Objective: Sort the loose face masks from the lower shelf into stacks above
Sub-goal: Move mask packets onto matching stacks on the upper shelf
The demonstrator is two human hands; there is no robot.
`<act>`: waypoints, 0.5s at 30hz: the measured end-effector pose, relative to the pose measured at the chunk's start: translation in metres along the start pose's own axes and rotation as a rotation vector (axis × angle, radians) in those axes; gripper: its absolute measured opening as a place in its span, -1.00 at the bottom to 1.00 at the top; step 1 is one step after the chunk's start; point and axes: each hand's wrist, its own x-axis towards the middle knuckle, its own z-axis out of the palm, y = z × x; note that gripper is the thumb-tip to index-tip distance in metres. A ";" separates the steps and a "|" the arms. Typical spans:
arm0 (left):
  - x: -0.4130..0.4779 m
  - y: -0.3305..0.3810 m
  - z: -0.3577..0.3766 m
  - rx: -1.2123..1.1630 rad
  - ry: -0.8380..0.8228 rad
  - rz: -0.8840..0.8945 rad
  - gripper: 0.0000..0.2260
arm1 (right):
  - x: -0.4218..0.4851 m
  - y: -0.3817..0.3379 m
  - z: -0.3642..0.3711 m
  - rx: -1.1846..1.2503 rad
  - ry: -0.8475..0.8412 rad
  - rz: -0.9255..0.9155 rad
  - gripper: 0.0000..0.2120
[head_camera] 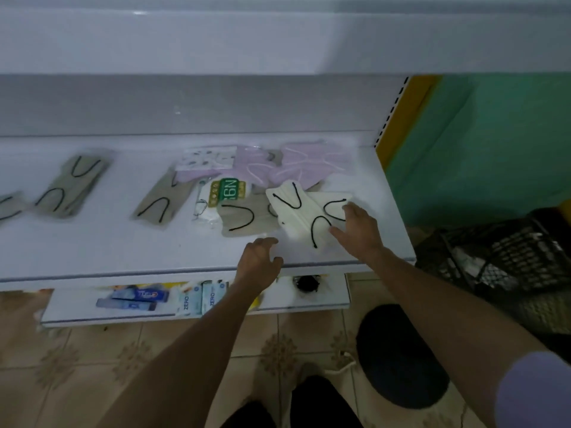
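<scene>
The cream masks (304, 211) with black ear loops lie fanned out near the right front corner of the upper shelf (108, 248), overlapping one another. Your right hand (360, 230) rests against their right side: the fingers are spread and fairly straight, fingertips on the topmost mask and thumb at its near edge, gripping nothing. Your left hand (258, 261) hovers over the shelf's front edge just left of them, fingers loosely curled and holding nothing. Touching the cream masks on the left is a beige mask (238, 217), and behind that lies a packet printed N95 (227, 193). Toward the back edge, lilac masks (309, 165) are heaped, with a patterned mask pack (207, 157) at their left. Further left along the shelf sit a beige stack (160, 202), then a second beige stack (72, 186), well apart from each other, and another mask (9, 205) at the left edge, all blurred. Below the front edge the lower shelf (309, 301) carries blue packets (136, 299), packs marked ZERO (200, 299) and a small black item (307, 282) you cannot make out. A black crate (509, 257) stands on the floor to the right.
</scene>
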 end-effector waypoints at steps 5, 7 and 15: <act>0.009 0.003 0.016 0.016 0.055 -0.029 -0.55 | 0.025 0.004 0.008 -0.173 -0.171 0.004 -0.38; 0.009 0.004 0.018 0.020 0.073 -0.037 -0.56 | 0.022 -0.006 0.009 -0.130 -0.138 -0.021 -0.53; 0.003 0.019 0.017 -0.073 0.024 -0.108 -0.57 | 0.006 -0.022 0.015 0.187 -0.169 0.163 -0.45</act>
